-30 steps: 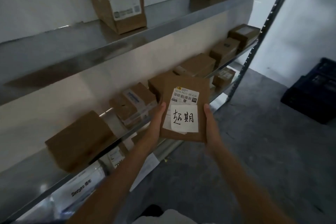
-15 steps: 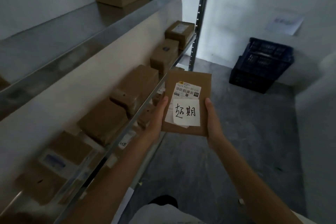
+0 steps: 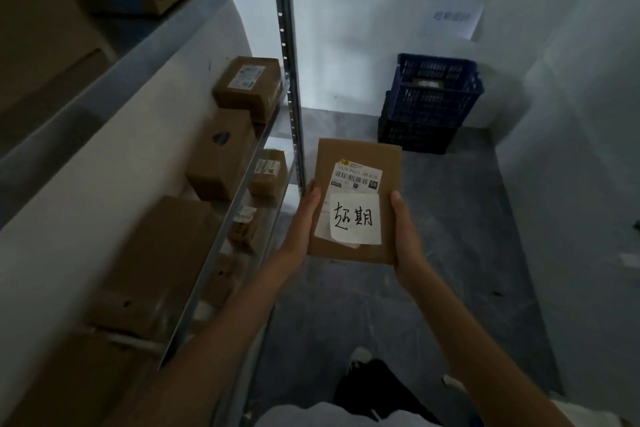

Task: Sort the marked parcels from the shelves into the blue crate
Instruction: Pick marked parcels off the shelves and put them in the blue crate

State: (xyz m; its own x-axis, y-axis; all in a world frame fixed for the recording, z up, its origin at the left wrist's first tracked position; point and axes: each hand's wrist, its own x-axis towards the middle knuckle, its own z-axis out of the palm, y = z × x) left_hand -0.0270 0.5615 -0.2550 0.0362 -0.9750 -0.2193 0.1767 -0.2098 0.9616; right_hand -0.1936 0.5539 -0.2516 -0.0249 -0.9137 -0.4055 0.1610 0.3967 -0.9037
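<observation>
I hold a flat brown cardboard parcel (image 3: 360, 156) in front of me, with a barcode label and a white note with handwritten characters on it. My left hand (image 3: 300, 229) grips its left edge and my right hand (image 3: 406, 236) grips its right edge. The blue crate (image 3: 433, 94) stands on the floor ahead, against the far wall, stacked on a darker crate. The parcel is held in the air, well short of the crate.
A metal shelf rack (image 3: 289, 80) runs along my left with several brown boxes (image 3: 247, 87) on its levels. A paper sign (image 3: 452, 15) hangs on the wall above the crate. A white wall closes in on the right. Grey floor (image 3: 450, 218) lies between me and the crate.
My view has swung right, away from the shelves, and the blue crate now sits ahead and closer. Both hands keep the same grip on the parcel.
</observation>
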